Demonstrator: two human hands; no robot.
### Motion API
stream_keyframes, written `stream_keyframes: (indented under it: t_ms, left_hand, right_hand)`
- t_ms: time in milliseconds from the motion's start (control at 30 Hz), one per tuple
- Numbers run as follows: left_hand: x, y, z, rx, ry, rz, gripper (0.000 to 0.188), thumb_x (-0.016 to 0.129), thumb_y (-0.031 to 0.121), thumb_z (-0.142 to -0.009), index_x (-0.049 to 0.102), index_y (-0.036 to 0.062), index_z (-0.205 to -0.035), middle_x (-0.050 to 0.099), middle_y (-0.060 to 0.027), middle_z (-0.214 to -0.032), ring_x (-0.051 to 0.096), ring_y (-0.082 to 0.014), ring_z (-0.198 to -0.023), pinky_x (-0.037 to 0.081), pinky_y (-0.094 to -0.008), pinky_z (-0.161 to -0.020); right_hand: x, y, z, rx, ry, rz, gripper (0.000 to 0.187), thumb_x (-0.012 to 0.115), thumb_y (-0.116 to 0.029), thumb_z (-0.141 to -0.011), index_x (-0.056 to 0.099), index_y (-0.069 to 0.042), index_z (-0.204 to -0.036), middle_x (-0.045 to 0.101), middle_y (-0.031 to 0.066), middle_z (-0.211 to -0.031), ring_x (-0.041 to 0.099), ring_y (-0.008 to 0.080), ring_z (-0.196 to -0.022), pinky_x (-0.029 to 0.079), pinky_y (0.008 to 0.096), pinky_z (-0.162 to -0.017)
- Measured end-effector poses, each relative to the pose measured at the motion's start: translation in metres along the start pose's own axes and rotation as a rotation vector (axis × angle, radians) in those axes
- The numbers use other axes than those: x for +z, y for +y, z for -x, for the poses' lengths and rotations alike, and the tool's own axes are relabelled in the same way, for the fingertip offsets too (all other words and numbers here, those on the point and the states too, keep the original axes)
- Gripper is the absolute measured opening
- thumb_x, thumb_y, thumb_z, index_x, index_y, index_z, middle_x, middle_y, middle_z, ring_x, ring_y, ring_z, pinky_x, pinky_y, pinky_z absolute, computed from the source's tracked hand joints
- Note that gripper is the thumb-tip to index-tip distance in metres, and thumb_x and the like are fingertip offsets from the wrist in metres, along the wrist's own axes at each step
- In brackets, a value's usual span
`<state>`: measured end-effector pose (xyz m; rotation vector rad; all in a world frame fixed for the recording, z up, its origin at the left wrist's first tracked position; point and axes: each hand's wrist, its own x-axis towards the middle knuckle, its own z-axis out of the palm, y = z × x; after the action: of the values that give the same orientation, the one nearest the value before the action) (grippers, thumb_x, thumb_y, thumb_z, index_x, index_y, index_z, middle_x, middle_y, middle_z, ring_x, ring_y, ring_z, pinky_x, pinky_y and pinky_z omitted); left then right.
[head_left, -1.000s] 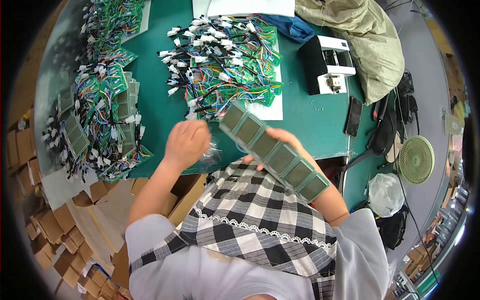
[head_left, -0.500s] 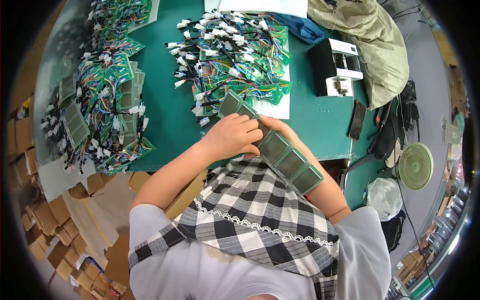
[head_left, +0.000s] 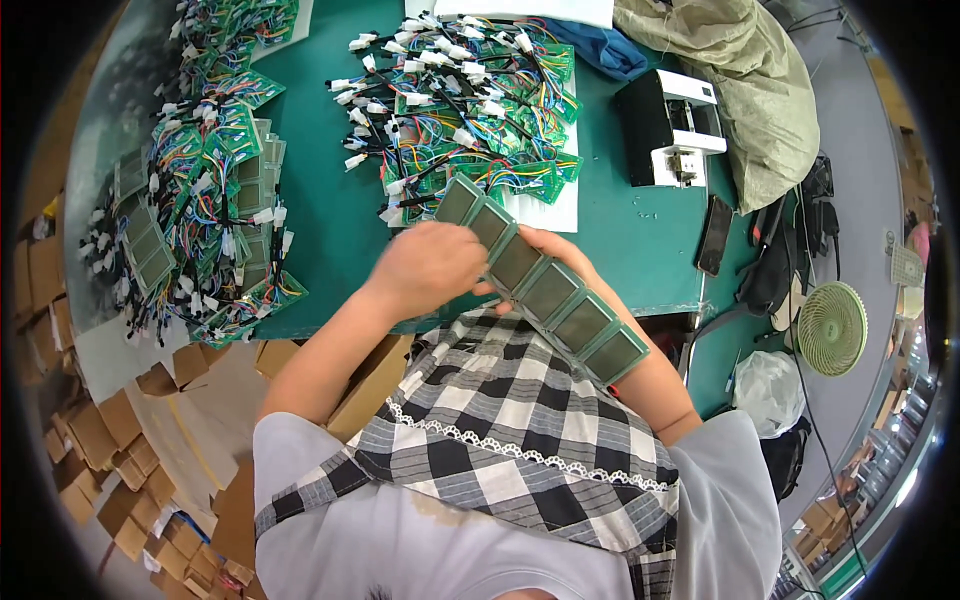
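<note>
A long green-edged strip of grey display panels (head_left: 550, 284) slants across in front of my apron, its upper end near the pile of wired boards. My right hand (head_left: 556, 248) is closed on the strip from its right side, and most of that hand's fingers are hidden beneath it. Beside the strip's left edge is my left hand (head_left: 428, 266), smeared by motion with its fingers curled. Whether it pinches anything does not show. Just beyond, green circuit boards (head_left: 540, 178) with coloured wires and white connectors lie heaped on a white sheet (head_left: 562, 215).
Another heap of wired boards (head_left: 236, 135) covers the left of the green table (head_left: 300, 180). To the right stand a black-and-white device (head_left: 675, 130), a phone (head_left: 714, 236) and a green fan (head_left: 832, 329). A beige cloth sack (head_left: 770, 110) lies behind; cardboard boxes (head_left: 110, 430) fill the floor at left.
My left hand has moved left, off the strip's face to its edge, uncovering more of the panels. My right hand and the strip have stayed nearly in place.
</note>
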<state>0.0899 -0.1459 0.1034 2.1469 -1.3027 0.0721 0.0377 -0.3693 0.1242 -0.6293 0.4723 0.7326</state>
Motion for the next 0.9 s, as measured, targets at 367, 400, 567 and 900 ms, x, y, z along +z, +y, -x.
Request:
stream_keyframes:
  t_ms: [367, 400, 567, 900]
  left_hand:
    - [0.015, -0.018, 0.064, -0.135, -0.572, -0.073, 0.019, 0.071, 0.030, -0.082, 0.062, 0.0129, -0.082, 0.058, -0.0009, -0.090, 0.058, -0.0197, -0.081, 0.042, -0.0351, -0.072]
    - [0.015, -0.006, 0.043, -0.088, -0.363, -0.002, 0.021, 0.073, 0.030, -0.080, 0.061, 0.0131, -0.082, 0.057, -0.0006, -0.088, 0.058, -0.0201, -0.078, 0.043, -0.0345, -0.071]
    - [0.027, 0.029, -0.037, 0.114, -0.083, 0.177, 0.031, 0.077, 0.034, -0.074, 0.055, 0.0131, -0.082, 0.053, -0.0004, -0.082, 0.059, -0.0198, -0.075, 0.046, -0.0340, -0.068]
    - [0.033, 0.016, -0.043, 0.066, -0.192, 0.298, 0.028, 0.076, 0.028, -0.077, 0.054, 0.0117, -0.082, 0.051, -0.0035, -0.077, 0.061, -0.0241, -0.071, 0.049, -0.0373, -0.059]
  right_hand:
    - [-0.020, -0.007, -0.017, -0.178, 0.007, -0.035, 0.052, 0.044, -0.040, -0.102, 0.052, -0.003, -0.138, 0.061, 0.0170, -0.127, 0.066, 0.0403, -0.108, 0.062, 0.0447, -0.078]
    - [-0.018, -0.005, -0.019, -0.158, -0.011, -0.074, 0.050, 0.045, -0.039, -0.102, 0.054, -0.003, -0.135, 0.061, 0.0176, -0.126, 0.067, 0.0379, -0.107, 0.061, 0.0431, -0.082]
    - [-0.033, 0.014, -0.029, 0.041, -0.221, -0.324, 0.043, 0.052, -0.030, -0.101, 0.053, -0.006, -0.136, 0.061, 0.0185, -0.126, 0.067, 0.0255, -0.106, 0.057, 0.0379, -0.089]
    - [-0.025, 0.008, -0.032, -0.097, -0.022, -0.257, 0.034, 0.049, -0.027, -0.103, 0.059, -0.008, -0.129, 0.069, 0.0140, -0.109, 0.069, 0.0204, -0.095, 0.058, 0.0336, -0.082]
